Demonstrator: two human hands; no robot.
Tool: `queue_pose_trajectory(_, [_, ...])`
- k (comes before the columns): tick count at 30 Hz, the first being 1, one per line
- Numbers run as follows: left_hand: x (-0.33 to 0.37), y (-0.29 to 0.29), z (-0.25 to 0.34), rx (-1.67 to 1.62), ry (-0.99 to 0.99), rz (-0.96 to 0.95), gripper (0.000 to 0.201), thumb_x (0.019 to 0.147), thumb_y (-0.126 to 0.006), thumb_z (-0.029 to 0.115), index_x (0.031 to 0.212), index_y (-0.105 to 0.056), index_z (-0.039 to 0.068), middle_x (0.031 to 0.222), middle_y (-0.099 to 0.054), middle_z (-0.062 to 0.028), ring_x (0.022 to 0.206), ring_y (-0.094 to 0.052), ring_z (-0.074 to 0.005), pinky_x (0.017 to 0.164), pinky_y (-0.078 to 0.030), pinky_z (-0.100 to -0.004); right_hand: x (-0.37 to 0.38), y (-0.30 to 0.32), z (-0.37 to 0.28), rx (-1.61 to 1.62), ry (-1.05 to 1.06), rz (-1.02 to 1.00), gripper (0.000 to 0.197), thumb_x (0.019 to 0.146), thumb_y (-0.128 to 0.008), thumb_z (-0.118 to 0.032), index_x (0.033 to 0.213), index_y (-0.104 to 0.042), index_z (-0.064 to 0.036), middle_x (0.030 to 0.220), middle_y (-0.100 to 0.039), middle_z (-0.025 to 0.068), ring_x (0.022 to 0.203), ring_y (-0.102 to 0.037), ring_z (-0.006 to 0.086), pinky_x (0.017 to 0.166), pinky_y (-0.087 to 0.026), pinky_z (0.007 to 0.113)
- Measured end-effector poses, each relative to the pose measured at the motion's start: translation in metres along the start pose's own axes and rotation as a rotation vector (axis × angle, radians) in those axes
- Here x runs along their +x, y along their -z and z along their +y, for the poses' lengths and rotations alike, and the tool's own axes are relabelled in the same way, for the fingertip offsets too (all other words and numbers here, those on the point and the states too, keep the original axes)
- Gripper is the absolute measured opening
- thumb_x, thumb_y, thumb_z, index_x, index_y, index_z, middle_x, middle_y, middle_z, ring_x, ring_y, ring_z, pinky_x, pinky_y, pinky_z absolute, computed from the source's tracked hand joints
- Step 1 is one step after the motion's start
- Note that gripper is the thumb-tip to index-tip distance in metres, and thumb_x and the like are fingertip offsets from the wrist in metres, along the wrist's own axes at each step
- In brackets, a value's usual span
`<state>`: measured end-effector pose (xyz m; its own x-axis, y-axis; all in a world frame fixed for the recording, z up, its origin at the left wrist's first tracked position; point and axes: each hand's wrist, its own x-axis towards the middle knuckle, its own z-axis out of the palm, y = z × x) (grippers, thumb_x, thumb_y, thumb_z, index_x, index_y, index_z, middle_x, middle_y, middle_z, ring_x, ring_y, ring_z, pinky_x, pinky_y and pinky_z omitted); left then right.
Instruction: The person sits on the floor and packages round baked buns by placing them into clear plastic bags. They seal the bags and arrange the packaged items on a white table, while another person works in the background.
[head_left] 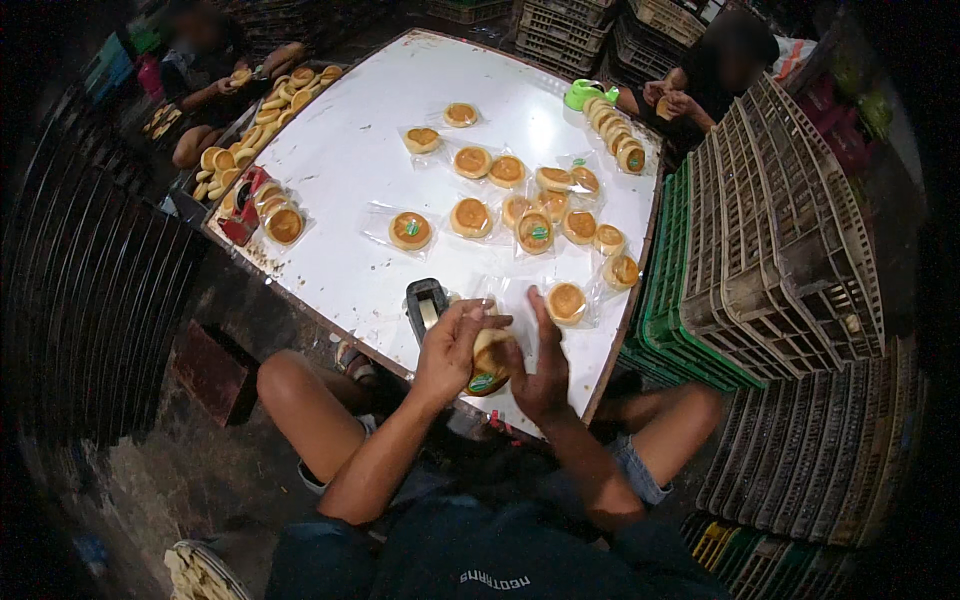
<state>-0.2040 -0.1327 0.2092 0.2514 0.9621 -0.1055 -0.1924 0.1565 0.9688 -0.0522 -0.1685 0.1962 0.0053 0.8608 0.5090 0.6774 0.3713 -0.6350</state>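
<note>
Near the table's front edge, a round browned bun [493, 352] with a green label on its lower side is between my hands. My left hand [452, 350] is closed around its left side, with the fingers bent over the top. On the other side, my right hand [545, 372] has its fingers stretched out and its thumb side against the bun. A black tape dispenser [427, 303] stands just beyond my left hand. Past my right fingertips lies another bun [566, 302] in a clear bag. Part of the held bun is hidden by my fingers.
Several bagged buns [471, 217] are spread over the white table [340, 150]. A red dispenser [240, 210] and a green one [585, 93] stand beside rows of buns. Loose buns [265, 125] fill a container at left, near a co-worker. Stacked crates [770, 230] flank the right side.
</note>
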Motion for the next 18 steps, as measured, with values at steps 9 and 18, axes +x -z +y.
queue_pose_trajectory(9, [0.003,-0.011,-0.001,0.738,-0.709,0.314,0.046,0.086,-0.073,0.015,0.127,-0.058,-0.001,0.123,-0.061,-0.0208,0.115,-0.06,-0.0352,0.096,-0.046,-0.0394,0.0,0.005,0.004,1.247,-0.706,-0.048,0.027,0.1,-0.052,-0.01,0.121,-0.063,0.0036,0.137,-0.055,0.0186,0.122,-0.056,0.0227,0.101,-0.046,0.032])
queue_pose_trajectory(18, [0.004,0.005,0.004,0.375,0.032,-0.151,0.026,0.087,-0.074,0.026,0.096,-0.072,0.002,0.081,-0.071,-0.0107,0.075,-0.064,-0.0126,0.072,-0.05,-0.0303,0.023,0.024,0.002,0.997,-0.327,0.036,0.022,0.094,-0.065,-0.02,0.105,-0.066,0.0003,0.136,-0.052,0.017,0.118,-0.055,0.0171,0.1,-0.043,0.032])
